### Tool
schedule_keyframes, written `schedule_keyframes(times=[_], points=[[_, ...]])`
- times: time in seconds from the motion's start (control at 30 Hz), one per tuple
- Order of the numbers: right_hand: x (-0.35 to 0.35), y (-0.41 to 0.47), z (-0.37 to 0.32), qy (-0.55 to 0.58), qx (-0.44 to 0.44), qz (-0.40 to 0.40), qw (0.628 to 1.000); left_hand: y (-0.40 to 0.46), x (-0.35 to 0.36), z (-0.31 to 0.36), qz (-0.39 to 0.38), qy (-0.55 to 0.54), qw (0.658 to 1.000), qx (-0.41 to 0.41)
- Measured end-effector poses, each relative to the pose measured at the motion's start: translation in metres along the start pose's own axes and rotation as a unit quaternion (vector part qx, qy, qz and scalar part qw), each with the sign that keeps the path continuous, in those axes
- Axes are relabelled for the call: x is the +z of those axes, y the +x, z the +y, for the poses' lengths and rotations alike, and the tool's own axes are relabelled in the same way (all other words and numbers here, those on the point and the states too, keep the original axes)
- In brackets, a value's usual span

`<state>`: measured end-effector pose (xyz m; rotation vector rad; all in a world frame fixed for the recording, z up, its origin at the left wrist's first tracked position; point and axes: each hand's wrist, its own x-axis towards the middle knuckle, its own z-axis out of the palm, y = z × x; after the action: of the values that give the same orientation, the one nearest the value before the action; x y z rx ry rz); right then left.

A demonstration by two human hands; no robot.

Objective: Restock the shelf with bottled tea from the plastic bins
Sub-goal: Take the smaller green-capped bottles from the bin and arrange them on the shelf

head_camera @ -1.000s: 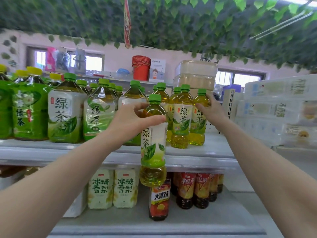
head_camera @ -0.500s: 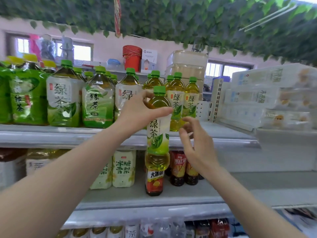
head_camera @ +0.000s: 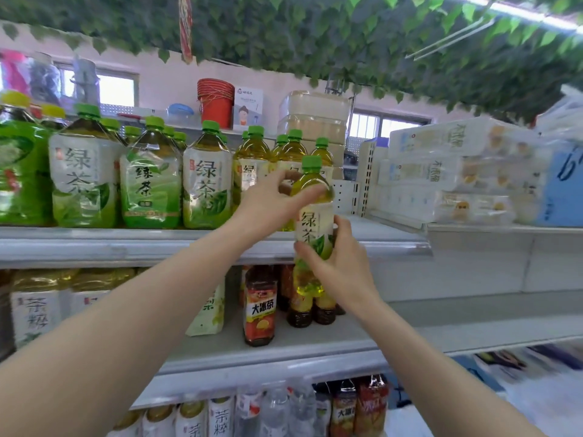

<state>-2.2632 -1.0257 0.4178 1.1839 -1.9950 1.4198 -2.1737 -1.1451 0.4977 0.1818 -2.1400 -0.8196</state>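
A small green tea bottle [head_camera: 314, 222] with a green cap and white label hangs upright in front of the top shelf [head_camera: 126, 244]. My left hand [head_camera: 271, 203] grips its shoulder just below the cap. My right hand [head_camera: 339, 263] wraps around its lower label from the right. Behind it, a few small green tea bottles [head_camera: 295, 149] stand in a cluster on the top shelf, beside large green tea bottles [head_camera: 206, 181]. No plastic bin is in view.
Large green-labelled bottles [head_camera: 85, 171] fill the top shelf to the left. The middle shelf [head_camera: 315, 342] holds iced tea bottles [head_camera: 260, 305] and pale cartons. Tissue packs [head_camera: 457, 171] are stacked at the right. Fake leaves hang overhead. Bare shelf lies right of the small bottles.
My right hand left the shelved bottles, dropped down and took hold of the held bottle's lower body. My left hand carried that bottle slightly to the right. The view shifted downward.
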Motion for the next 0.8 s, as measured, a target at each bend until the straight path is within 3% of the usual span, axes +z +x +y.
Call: schedule_keyframes(times=[0.1,0.17,0.33,0.43,0.6,0.8], points=[[-0.025,0.03,0.002,0.017,0.02,0.026,0.999,0.015,-0.001,-0.006,0.002,0.064,0.997,0.052],[-0.045,0.057,0.003,0.04,0.033,0.045,0.998,0.025,0.001,-0.019,-0.001,0.183,0.98,0.081],[-0.07,0.121,0.018,0.102,0.085,0.059,0.989,0.04,0.016,-0.045,-0.011,0.39,0.906,0.161],[-0.059,0.138,0.032,0.094,0.088,0.043,0.991,0.049,0.024,-0.057,0.006,0.494,0.845,0.206],[-0.03,0.153,0.054,0.081,0.089,0.001,0.993,0.059,0.025,-0.074,0.002,0.549,0.799,0.246],[-0.008,0.154,0.07,0.056,0.081,-0.02,0.995,0.061,0.021,-0.089,0.014,0.566,0.779,0.269]])
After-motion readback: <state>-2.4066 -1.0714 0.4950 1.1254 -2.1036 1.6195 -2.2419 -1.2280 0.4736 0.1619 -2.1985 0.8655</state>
